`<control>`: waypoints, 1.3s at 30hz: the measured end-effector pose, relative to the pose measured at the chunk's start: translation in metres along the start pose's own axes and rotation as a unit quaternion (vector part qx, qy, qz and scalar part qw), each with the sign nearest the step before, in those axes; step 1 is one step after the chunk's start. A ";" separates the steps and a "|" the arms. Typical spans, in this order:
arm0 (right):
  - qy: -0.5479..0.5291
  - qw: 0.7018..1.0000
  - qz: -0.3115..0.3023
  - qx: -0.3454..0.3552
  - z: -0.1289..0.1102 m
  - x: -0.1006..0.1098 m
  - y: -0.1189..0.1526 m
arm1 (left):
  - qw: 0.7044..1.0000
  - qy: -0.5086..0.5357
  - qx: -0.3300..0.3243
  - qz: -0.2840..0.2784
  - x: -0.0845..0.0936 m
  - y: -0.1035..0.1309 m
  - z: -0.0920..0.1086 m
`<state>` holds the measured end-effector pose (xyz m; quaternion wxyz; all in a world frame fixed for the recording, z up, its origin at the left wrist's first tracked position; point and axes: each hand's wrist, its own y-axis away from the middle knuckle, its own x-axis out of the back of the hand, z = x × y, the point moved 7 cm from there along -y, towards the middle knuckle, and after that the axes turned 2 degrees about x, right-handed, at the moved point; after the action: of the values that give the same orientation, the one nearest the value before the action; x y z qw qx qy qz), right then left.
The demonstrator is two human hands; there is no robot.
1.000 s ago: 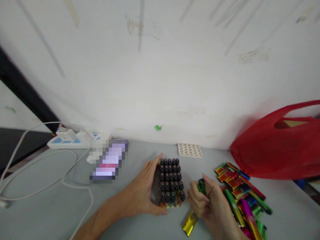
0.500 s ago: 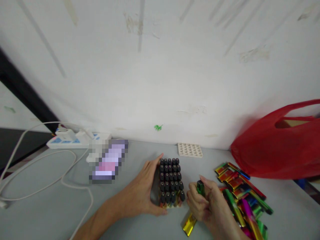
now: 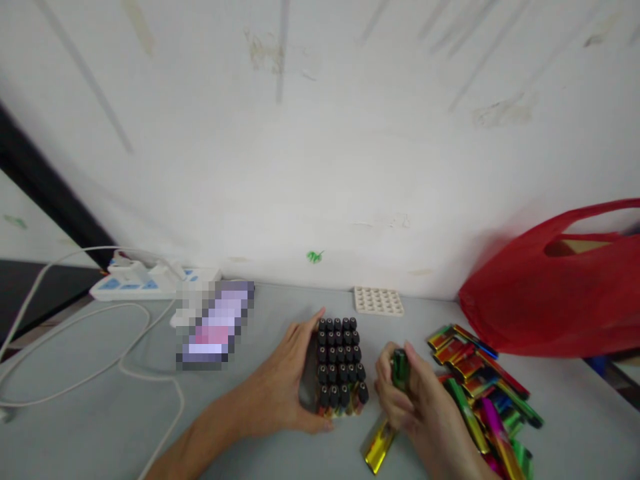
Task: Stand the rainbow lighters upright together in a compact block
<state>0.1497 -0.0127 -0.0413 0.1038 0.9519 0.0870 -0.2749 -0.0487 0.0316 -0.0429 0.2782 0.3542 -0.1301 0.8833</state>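
Observation:
Black-capped pens (image 3: 341, 355) stand upright in tight rows near the middle of the table, with a gap in the front row. My left hand (image 3: 283, 380) is curved round their left side, thumb at the front corner and fingertips at the back corner. To the right of the rows, my right hand (image 3: 407, 393) grips a shiny green tube (image 3: 400, 368), its dark end pointing up. A shiny gold tube (image 3: 379, 448) lies on the table below that hand, its upper end partly hidden by it.
Shiny coloured tubes (image 3: 470, 407) lie heaped at the right, in front of a red bag (image 3: 545, 300). A white perforated tray (image 3: 379, 301) rests by the wall. At left are a phone (image 3: 220, 323), a power strip (image 3: 150, 283) and white cables.
My right hand has risen slightly and turned the green tube, so more of its green side shows. My left hand keeps its place round the rows. The view has shifted a little.

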 end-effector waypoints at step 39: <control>0.572 0.758 -0.076 0.306 -0.040 -0.027 0.029 | 1.000 0.012 -0.011 0.013 0.003 0.001 0.006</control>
<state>0.1537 -0.0336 0.0103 -0.2832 0.9034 0.1134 0.3013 -0.0474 0.0293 -0.0367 0.2724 0.3391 -0.1413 0.8893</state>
